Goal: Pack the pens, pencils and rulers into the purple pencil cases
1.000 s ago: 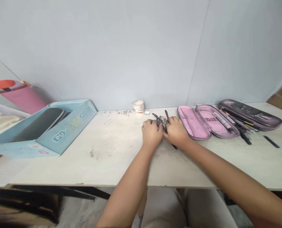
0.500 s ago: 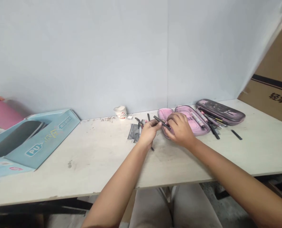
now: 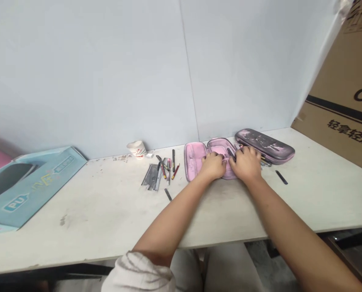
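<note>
An unzipped pink pencil case (image 3: 190,162) lies spread on the table, its two halves side by side. My left hand (image 3: 214,165) is on its middle, fingers curled over the inner edge of the right half. Just right of it, my right hand (image 3: 248,163) pinches a black pen (image 3: 231,153) slanting over the right half; the pen's lower end is hidden by the fingers. Behind and right of that hand is a second, dark-and-pink pencil case (image 3: 266,145). Some pens beside it are partly covered by my right hand.
Left of the open case lie several pens and pencils (image 3: 173,162) and a dark grey pouch (image 3: 150,176). A paper cup (image 3: 136,149) and a white eraser (image 3: 149,155) stand near the wall. A black strip (image 3: 281,177) lies right; a blue box (image 3: 41,186) sits left.
My left hand has let go of the black pen and come down on the open case. My right hand has carried the pen to the case's right half. The view has turned right.
</note>
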